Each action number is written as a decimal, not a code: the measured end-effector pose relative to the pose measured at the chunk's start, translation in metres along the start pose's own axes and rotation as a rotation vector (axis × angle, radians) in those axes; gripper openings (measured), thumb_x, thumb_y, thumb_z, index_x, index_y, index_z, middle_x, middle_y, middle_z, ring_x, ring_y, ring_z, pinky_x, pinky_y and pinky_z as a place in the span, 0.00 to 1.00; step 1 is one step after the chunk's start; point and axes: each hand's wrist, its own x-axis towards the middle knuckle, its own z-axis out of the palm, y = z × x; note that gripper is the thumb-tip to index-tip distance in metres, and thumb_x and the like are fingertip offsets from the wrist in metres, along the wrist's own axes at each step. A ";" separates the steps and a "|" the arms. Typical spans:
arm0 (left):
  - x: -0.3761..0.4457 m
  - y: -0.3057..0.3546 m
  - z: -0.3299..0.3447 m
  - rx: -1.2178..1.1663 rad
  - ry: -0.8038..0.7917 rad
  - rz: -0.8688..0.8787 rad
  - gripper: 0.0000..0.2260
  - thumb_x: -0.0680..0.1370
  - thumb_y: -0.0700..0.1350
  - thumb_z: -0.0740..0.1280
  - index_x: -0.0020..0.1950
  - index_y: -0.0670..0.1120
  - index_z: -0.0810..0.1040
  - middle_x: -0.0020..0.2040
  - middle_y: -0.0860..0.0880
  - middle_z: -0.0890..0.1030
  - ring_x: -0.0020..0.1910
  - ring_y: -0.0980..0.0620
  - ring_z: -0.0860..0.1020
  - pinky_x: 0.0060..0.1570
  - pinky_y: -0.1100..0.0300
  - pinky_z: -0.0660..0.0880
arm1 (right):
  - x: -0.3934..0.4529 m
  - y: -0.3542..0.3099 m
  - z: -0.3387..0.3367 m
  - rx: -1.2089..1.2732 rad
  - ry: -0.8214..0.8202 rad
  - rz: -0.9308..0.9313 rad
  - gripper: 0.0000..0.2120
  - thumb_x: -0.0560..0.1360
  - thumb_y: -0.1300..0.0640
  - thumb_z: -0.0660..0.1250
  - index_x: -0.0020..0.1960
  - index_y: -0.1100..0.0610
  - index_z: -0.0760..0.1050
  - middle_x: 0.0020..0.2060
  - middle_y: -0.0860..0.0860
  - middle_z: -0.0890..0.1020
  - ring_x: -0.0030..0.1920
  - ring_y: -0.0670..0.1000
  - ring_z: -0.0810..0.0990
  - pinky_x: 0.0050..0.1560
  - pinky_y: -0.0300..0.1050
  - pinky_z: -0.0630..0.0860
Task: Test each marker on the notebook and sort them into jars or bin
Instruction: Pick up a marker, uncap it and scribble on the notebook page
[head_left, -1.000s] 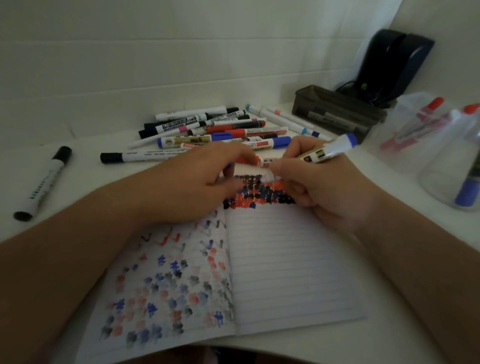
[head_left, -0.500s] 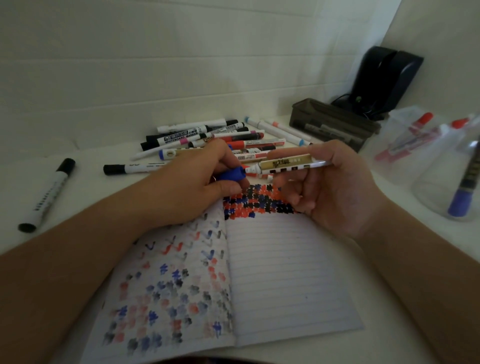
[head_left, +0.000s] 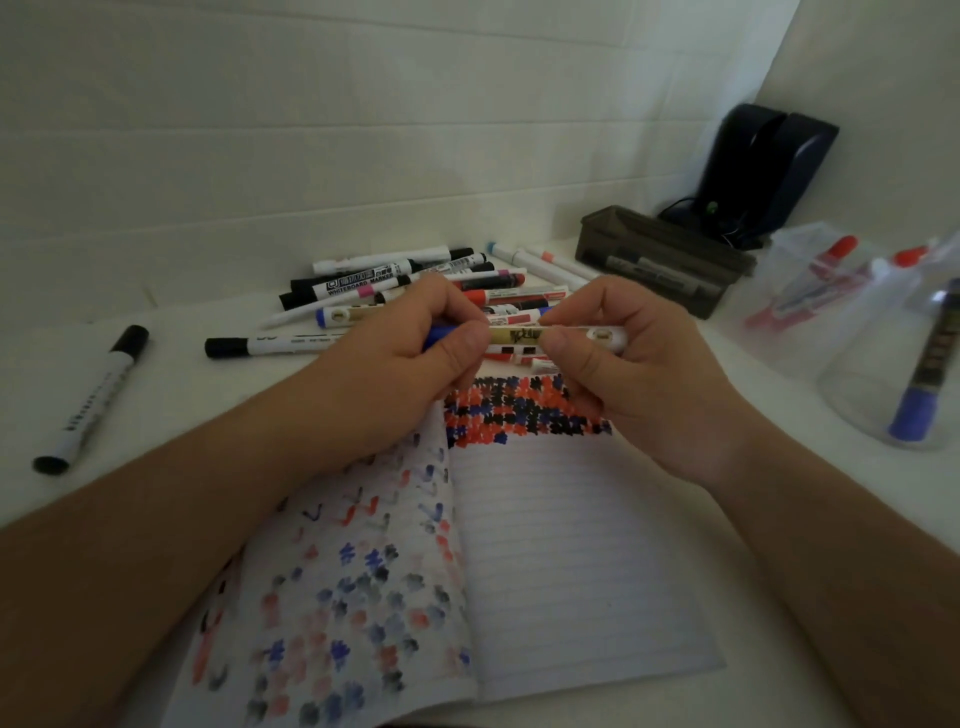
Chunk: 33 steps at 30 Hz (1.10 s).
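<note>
Both hands grip one white blue-capped marker (head_left: 524, 336) level above the open lined notebook (head_left: 571, 561): left hand (head_left: 395, 374) pinching its cap end, right hand (head_left: 639, 364) its barrel.

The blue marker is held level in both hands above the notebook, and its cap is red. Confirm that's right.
One thing is wrong: the cap is blue, not red. The head view shows the marker held level over the notebook, the left hand gripping the blue cap end and the right hand holding the barrel.
</note>
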 end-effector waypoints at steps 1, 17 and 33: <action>0.000 0.000 0.001 -0.005 -0.006 0.004 0.03 0.84 0.49 0.61 0.52 0.53 0.74 0.36 0.56 0.80 0.31 0.63 0.73 0.33 0.69 0.72 | 0.000 0.000 0.001 0.027 0.002 0.020 0.06 0.75 0.50 0.70 0.47 0.51 0.79 0.28 0.51 0.78 0.27 0.50 0.74 0.27 0.46 0.73; 0.002 0.004 0.006 0.312 0.024 0.183 0.02 0.82 0.55 0.63 0.53 0.60 0.74 0.41 0.58 0.78 0.38 0.62 0.76 0.35 0.68 0.68 | -0.002 -0.011 0.003 0.128 0.032 0.265 0.05 0.82 0.60 0.67 0.48 0.54 0.77 0.29 0.52 0.75 0.27 0.49 0.71 0.26 0.40 0.67; 0.008 -0.024 -0.002 0.512 -0.067 0.132 0.11 0.79 0.57 0.69 0.50 0.74 0.71 0.60 0.59 0.76 0.63 0.55 0.72 0.65 0.50 0.71 | -0.089 -0.091 -0.150 0.272 1.064 0.118 0.11 0.80 0.57 0.68 0.62 0.54 0.78 0.43 0.53 0.85 0.34 0.52 0.78 0.32 0.39 0.76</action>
